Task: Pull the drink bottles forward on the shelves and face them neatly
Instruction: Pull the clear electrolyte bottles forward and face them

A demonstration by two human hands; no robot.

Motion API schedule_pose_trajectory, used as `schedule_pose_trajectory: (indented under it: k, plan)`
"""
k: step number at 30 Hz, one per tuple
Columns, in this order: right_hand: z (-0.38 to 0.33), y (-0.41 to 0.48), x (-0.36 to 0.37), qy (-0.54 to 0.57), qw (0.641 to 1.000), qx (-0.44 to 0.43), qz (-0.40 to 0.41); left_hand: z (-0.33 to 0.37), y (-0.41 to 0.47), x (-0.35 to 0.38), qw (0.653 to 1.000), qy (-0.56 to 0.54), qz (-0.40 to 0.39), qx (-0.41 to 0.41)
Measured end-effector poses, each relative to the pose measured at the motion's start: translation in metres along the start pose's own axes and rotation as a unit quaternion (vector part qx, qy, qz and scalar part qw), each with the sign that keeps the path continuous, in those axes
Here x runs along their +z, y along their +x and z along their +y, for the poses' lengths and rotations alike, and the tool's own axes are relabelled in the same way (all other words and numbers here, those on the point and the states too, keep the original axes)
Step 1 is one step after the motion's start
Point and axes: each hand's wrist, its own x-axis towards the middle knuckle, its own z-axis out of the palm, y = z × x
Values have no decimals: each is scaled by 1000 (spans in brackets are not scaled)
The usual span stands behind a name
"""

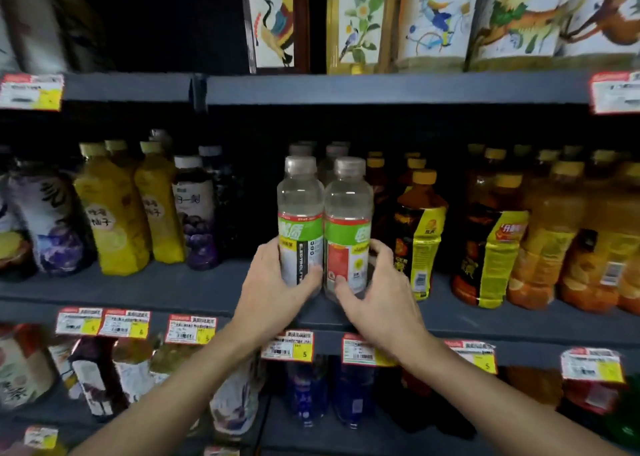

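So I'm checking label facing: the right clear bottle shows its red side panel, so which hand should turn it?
The right hand. Its fingers already wrap the right clear bottle low down, while the left hand is wrapped around the left clear bottle beside it.

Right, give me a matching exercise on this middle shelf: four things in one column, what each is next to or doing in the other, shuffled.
1. left hand
2. right hand
3. yellow-wrapped bottles
4. amber yellow-capped bottles

A. right of the clear pair
B. grips the clear bottle with the red panel
C. left part of the shelf
D. grips the other clear bottle

Pairs: 1-D, 2-B, 3-C, 4-A
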Motion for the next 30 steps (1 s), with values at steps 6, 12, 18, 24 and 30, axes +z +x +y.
schedule_pose_trajectory:
  k: [6, 12, 18, 24, 30]
  plan:
    - [11, 6, 11, -31, 995, -50, 85, -17, 2, 1, 999, -16, 17, 36]
    - [5, 5, 9, -50, 995, -54, 73, -21, 3, 4, 999, -34, 29, 20]
    - [3, 5, 6, -102, 992, -49, 49, -14, 8, 6, 999, 15, 40, -5]
    - [2, 4, 7, -110, 990, -45, 73, -12, 6, 1, 999, 34, 8, -18]
    - [2, 5, 0, -56, 997, -42, 41, -17, 1, -10, 998, -41, -37, -24]
